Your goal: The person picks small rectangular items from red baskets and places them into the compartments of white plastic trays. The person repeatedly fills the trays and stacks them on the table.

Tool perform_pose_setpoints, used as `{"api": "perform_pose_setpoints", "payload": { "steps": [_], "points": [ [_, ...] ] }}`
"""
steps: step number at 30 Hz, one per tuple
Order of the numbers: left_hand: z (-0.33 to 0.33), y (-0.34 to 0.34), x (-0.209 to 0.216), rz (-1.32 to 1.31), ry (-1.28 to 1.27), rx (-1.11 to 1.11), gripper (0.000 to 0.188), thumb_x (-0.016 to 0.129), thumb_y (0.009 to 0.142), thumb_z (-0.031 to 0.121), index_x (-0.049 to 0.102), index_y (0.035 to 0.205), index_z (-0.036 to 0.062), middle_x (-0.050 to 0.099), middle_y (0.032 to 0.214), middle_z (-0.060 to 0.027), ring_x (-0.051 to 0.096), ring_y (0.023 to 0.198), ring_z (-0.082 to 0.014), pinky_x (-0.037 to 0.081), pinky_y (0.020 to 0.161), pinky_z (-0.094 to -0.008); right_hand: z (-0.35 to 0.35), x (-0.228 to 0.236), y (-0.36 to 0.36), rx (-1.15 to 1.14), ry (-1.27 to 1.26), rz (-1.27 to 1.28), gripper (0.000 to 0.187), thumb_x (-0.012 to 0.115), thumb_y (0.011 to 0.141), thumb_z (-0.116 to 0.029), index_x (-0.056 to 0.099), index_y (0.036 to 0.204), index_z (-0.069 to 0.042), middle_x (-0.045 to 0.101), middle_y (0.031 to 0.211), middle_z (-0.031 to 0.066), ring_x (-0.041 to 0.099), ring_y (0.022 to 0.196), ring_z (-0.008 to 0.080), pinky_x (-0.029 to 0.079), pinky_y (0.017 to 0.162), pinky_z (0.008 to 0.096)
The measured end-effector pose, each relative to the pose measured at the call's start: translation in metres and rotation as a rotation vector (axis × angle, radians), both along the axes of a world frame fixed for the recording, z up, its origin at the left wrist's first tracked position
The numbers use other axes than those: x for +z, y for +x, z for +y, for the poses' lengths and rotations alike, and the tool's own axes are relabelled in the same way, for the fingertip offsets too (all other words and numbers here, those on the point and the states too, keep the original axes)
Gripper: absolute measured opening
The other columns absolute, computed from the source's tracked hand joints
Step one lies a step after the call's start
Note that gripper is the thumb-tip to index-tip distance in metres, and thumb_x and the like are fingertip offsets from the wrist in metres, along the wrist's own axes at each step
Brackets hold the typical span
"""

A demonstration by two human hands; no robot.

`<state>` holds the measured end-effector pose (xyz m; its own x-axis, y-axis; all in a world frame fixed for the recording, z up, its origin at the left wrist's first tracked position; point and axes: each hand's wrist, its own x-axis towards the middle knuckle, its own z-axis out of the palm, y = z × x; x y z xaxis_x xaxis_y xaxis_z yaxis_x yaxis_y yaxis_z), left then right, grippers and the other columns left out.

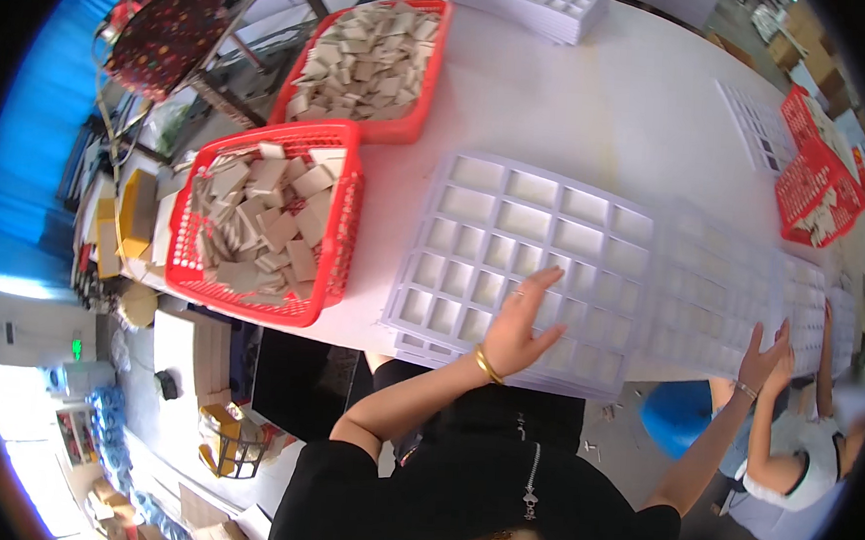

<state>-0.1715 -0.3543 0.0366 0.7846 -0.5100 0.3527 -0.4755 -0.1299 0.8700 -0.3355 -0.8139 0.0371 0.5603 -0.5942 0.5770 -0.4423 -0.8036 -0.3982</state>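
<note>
A white compartment tray lies on a stack of similar trays on the table in front of me. Its rectangular pockets are larger at the far end and smaller nearer me; pale pieces seem to lie in some, though glare hides detail. My left hand, with a gold bangle on the wrist, reaches over this tray with its fingers apart and nothing in them. Off to the right, my right hand is at the near edge of a second white tray, fingers stretched out. Whether it touches that tray I cannot tell.
Red baskets full of flat grey-beige pieces stand at the left. More stacked trays are at the far edge, with red baskets at the far right. A co-worker sits close on my right, beside a blue stool.
</note>
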Motion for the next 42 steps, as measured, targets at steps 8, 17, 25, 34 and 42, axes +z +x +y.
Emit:
{"api": "perform_pose_setpoints", "payload": {
  "steps": [8, 17, 25, 34, 42],
  "points": [
    [0.214, 0.105, 0.054, -0.081, 0.313, 0.623, 0.019, 0.062, 0.079, 0.006, 0.059, 0.097, 0.0040, 0.061, 0.093, -0.0137, 0.060, 0.091, -0.0289, 0.048, 0.077, -0.0378, 0.076, -0.019, 0.061, 0.156, 0.299, -0.013, 0.053, 0.062, 0.088, -0.020, 0.041, 0.134, -0.004, 0.045, 0.135, 0.0134, 0.049, 0.118, 0.0271, 0.036, 0.101, 0.0380],
    [0.342, 0.195, -0.015, 0.197, 1.497, 0.686, 0.079, 0.074, 0.065, 0.048, 0.047, 0.127, 0.0052, 0.049, 0.127, -0.0205, 0.046, 0.122, -0.0371, 0.042, 0.098, -0.0449, 0.147, -0.004, 0.104, 0.456, 0.427, -0.088, 0.048, 0.059, 0.087, -0.008, 0.044, 0.132, -0.003, 0.045, 0.134, 0.0108, 0.052, 0.113, 0.0226, 0.040, 0.098, 0.0339],
    [0.358, 0.211, -0.053, 0.399, 1.572, 0.413, 0.057, 0.079, 0.062, 0.040, 0.068, 0.102, 0.0009, 0.066, 0.105, -0.0162, 0.065, 0.094, -0.0270, 0.051, 0.083, -0.0368, 0.151, 0.001, 0.093, 0.432, 0.466, -0.072, 0.046, 0.060, 0.087, -0.009, 0.046, 0.130, -0.004, 0.048, 0.130, 0.0111, 0.056, 0.105, 0.0216, 0.042, 0.095, 0.0345],
    [0.379, 0.197, -0.008, 0.492, 0.698, 0.609, 0.031, 0.076, 0.070, 0.025, 0.063, 0.085, 0.0008, 0.064, 0.071, -0.0069, 0.063, 0.065, -0.0165, 0.052, 0.059, -0.0306, 0.203, -0.003, 0.116, 0.532, 0.468, -0.044, 0.040, 0.061, 0.082, -0.003, 0.054, 0.122, -0.005, 0.055, 0.116, 0.0087, 0.057, 0.097, 0.0183, 0.045, 0.087, 0.0306],
    [0.208, 0.103, 0.076, -0.354, 0.256, 0.517, 0.048, 0.070, 0.078, 0.004, 0.045, 0.118, -0.0023, 0.061, 0.101, -0.0127, 0.063, 0.085, -0.0207, 0.052, 0.074, -0.0322, 0.343, 0.021, 0.157, 1.044, 0.641, 0.012, 0.052, 0.068, 0.078, -0.010, 0.049, 0.126, -0.008, 0.057, 0.114, 0.0090, 0.058, 0.079, 0.0167, 0.049, 0.074, 0.0294]
  ]
}}
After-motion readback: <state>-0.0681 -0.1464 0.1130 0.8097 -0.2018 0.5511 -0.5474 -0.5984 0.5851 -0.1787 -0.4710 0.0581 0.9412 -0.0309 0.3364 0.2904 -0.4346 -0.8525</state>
